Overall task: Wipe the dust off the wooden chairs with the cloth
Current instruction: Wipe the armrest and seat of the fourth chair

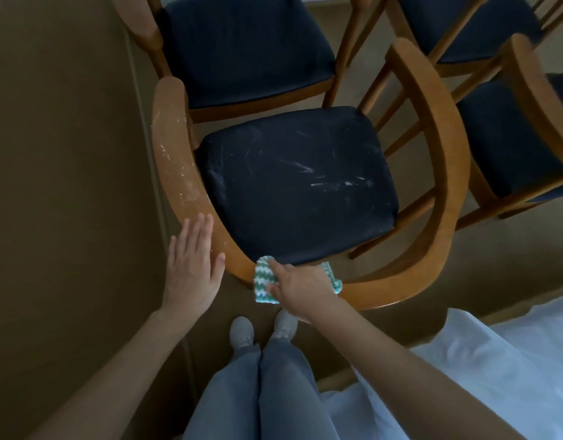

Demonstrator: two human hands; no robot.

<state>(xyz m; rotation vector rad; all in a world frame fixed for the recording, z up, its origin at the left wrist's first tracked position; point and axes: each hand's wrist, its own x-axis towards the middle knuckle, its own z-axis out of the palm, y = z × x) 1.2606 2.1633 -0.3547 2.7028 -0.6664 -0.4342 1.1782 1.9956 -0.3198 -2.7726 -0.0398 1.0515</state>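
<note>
I can read nothing here: no words, numbers, labels or brand marks. The cloth (263, 281) that my right hand (301, 289) grips carries only green and white zigzag stripes. The chair (175, 147) beside my left hand (191, 265) carries pale smears on its wood, no letters.
</note>
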